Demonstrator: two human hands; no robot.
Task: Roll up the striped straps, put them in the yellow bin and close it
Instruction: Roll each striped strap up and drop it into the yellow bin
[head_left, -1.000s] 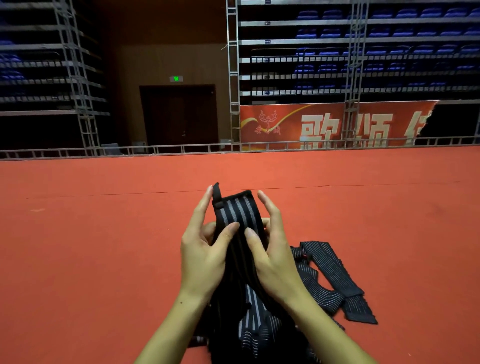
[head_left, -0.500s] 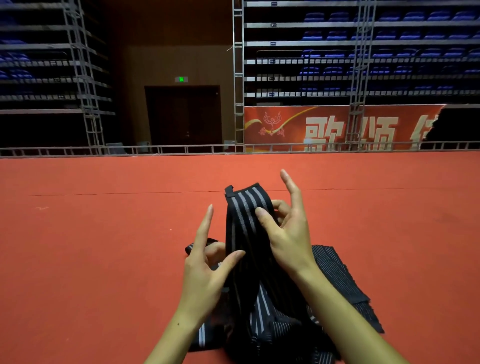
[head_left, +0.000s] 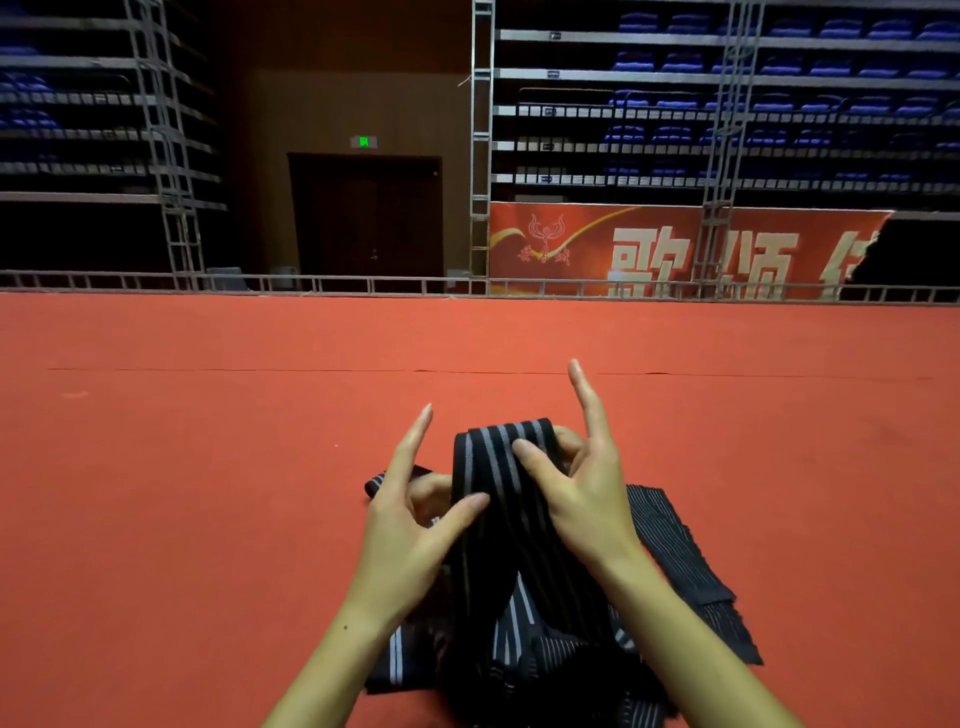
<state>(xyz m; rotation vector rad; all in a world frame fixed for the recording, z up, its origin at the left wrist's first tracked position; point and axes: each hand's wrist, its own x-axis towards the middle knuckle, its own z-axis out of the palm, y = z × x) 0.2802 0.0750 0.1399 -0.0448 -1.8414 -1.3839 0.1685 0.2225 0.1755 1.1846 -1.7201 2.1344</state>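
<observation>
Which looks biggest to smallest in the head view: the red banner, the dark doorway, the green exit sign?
1. red banner
2. dark doorway
3. green exit sign, by far the smallest
All sit far back, so apparent size is a fair guide.

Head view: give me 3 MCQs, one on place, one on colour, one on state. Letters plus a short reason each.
1. Where does the second strap lie?
A. On the floor beside the right forearm
B. In a yellow bin
C. Over the railing

2. What colour are the stripes on the held strap?
A. Yellow
B. Light grey
C. Green

3. How is the held strap handled?
A. Lying untouched
B. Held by the left hand alone
C. Held by both hands

Answers:
1 A: the second strap lies flat on the red floor; no bin shows.
2 B: the held strap is black with pale grey lines.
3 C: left hand and right hand both have thumbs on it.
</observation>
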